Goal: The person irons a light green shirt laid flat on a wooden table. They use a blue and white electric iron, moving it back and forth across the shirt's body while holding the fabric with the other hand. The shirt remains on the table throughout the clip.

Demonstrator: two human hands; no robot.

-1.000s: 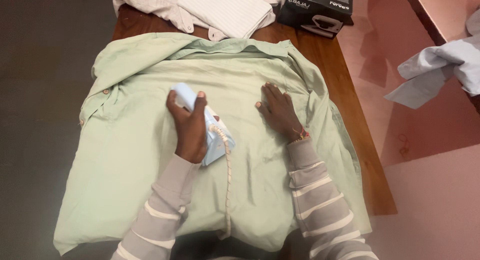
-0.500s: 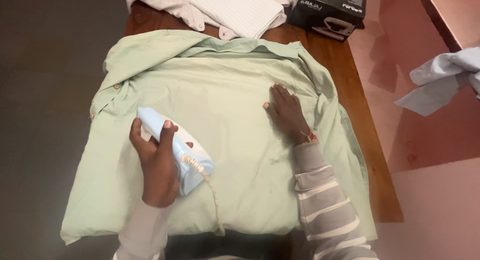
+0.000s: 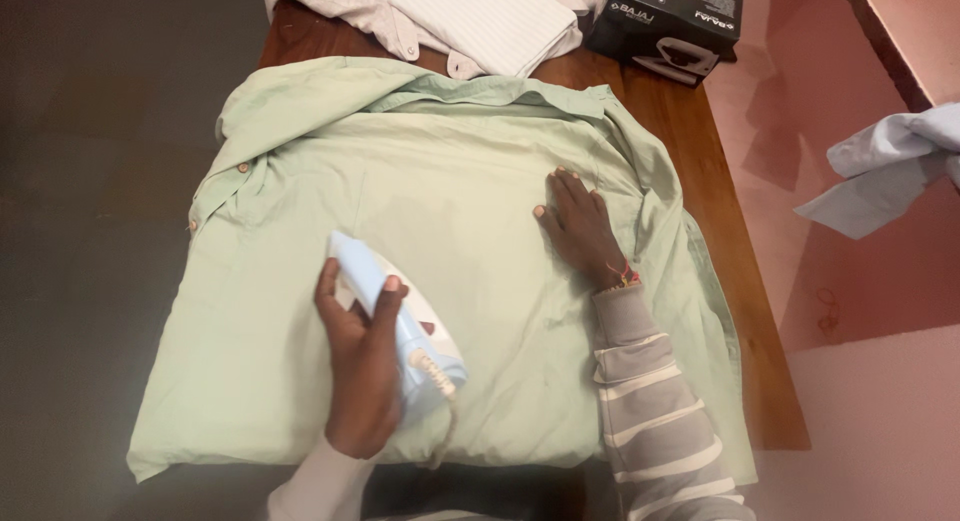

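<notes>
Black box (image 3: 665, 26), folded shirts (image 3: 480, 21) beyond.

shirt (image 3: 450, 241) on table (image 3: 700, 131) — iron (image 3: 400, 331) on shirt, box (image 3: 665, 26) behind

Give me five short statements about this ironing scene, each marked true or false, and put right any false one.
1. The left hand grips a pale blue iron that rests on the green shirt. True.
2. The right hand holds a second iron. False: it lies flat, palm down, on the shirt and holds nothing.
3. A folded white cloth lies at the far end of the wooden table, beyond the shirt's collar. True.
4. The black box sits on top of the green shirt. False: it stands on the table's far right corner, off the shirt.
5. The green shirt is folded into a small square. False: it is spread out wide across the table.
</notes>
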